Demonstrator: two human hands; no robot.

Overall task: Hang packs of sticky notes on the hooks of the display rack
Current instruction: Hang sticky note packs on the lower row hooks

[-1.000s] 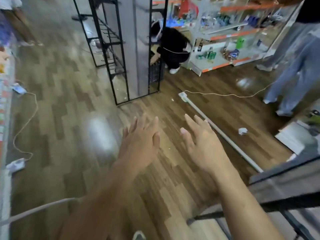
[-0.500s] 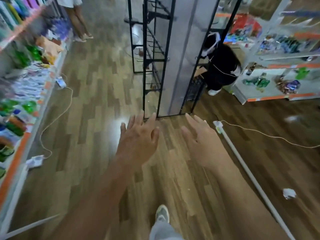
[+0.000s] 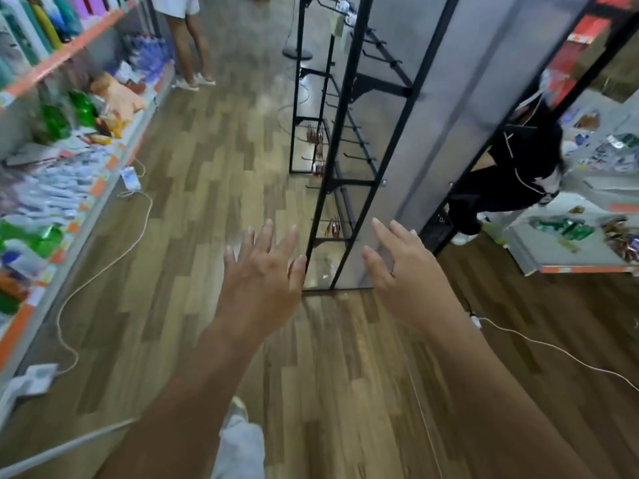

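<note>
In a shop aisle (image 3: 207,202), hooks (image 3: 349,125) on the black display rack (image 3: 343,108) stand mostly bare as the left hand (image 3: 262,281) and right hand (image 3: 404,278) reach out, spread and empty; the hanging seemingly lies ahead.

The one camera sits on the person's head and faces forward and steeply down, its wide angle close above the outstretched arms. The left hand (image 3: 262,281) and right hand (image 3: 404,281) fill mid-frame. The display rack (image 3: 432,98) stands just beyond the fingers (image 3: 382,235), the wooden floor (image 3: 207,188) beneath them.
</note>
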